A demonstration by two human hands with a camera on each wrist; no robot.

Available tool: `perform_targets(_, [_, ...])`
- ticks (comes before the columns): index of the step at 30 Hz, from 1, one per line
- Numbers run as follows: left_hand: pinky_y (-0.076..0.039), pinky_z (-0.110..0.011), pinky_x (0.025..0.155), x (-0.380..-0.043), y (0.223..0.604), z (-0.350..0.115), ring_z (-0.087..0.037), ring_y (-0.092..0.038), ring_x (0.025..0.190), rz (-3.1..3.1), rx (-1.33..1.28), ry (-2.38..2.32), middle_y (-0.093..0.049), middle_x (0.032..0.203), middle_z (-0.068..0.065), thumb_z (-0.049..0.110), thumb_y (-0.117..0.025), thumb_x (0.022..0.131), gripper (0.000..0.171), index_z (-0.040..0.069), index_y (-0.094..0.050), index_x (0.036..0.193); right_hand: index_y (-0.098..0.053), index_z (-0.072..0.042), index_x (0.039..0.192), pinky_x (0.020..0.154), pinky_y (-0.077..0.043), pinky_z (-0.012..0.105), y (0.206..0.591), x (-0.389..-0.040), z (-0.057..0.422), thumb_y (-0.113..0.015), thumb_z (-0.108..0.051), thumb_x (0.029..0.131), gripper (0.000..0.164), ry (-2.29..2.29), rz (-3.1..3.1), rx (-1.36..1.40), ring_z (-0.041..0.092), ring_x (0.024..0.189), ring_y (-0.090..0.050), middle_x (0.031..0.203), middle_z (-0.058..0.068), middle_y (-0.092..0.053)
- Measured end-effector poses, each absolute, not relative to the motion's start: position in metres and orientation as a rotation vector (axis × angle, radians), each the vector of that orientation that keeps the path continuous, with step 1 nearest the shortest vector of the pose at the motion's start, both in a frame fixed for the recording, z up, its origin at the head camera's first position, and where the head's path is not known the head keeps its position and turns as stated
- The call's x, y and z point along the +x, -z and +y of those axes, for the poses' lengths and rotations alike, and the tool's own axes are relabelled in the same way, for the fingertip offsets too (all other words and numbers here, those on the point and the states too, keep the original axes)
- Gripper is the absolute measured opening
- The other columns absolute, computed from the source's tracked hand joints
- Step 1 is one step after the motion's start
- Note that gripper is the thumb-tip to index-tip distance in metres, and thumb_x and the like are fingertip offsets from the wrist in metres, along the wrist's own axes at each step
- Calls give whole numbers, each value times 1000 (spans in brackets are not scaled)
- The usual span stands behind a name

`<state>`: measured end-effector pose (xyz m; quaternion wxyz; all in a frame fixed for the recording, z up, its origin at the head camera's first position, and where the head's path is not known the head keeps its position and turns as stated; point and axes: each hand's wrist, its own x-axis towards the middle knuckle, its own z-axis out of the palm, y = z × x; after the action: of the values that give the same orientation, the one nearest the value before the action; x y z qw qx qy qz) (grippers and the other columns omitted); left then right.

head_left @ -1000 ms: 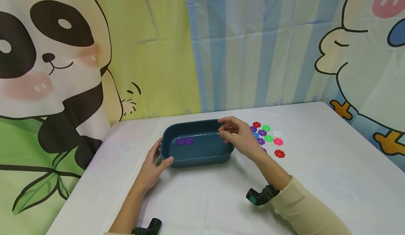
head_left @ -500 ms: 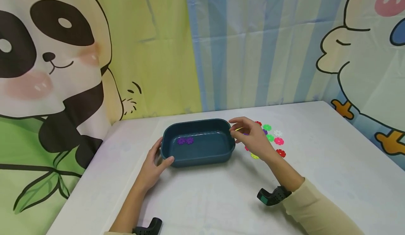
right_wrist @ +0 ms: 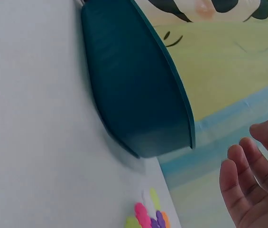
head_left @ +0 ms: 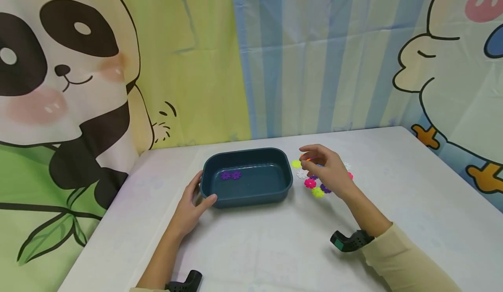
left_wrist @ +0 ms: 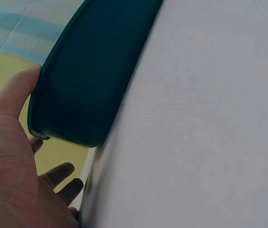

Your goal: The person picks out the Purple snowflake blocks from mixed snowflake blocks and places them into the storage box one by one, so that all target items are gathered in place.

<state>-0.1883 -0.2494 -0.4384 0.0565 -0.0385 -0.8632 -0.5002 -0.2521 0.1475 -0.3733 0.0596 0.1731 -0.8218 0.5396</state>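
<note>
A dark teal plastic basin (head_left: 247, 198) stands on the white table, with two purple snowflake discs (head_left: 231, 175) lying at the left of its floor. My left hand (head_left: 190, 209) holds its near left corner. In the left wrist view the thumb (left_wrist: 27, 83) is on the rim, while the lower fingers spread away from the wall. To the right of the basin my right hand (head_left: 328, 172) hovers over the loose discs (head_left: 310, 183), fingers loosely bent. The right wrist view shows nothing between its thumb and fingers (right_wrist: 238, 175). Part of the disc pile is hidden behind this hand.
The loose discs are flat and flower-edged, in yellow, white, pink, purple and orange, close to the basin's right end. A printed curtain (head_left: 306, 65) hangs along the table's back edge. A black wrist camera (head_left: 349, 241) sits on the right wrist.
My right hand has moved from over the basin's right end to over the disc pile, uncovering discs on the pile's left side. The left hand and basin stay in place.
</note>
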Motion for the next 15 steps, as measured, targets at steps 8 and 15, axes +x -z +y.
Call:
perform_targets(8, [-16, -66, 126, -188, 437, -249, -40, -19, 159, -2621, -102, 1530, -21, 172, -12, 42, -70, 97, 87, 29, -19, 166, -64, -9, 134, 85, -64, 42, 373, -256, 170, -69, -23, 100, 37, -1534, -2556, 452, 40, 106, -71, 126, 16, -68])
perform_targets(15, [-14, -66, 126, -188, 436, -248, -38, -18, 160, -2641, -70, 1516, -21, 172, -10, 40, -70, 97, 86, 30, -19, 166, -64, -8, 133, 83, -63, 34, 377, -263, 190, -68, -29, 101, 39, -1503, -2616, 407, 43, 107, -70, 128, 17, -68])
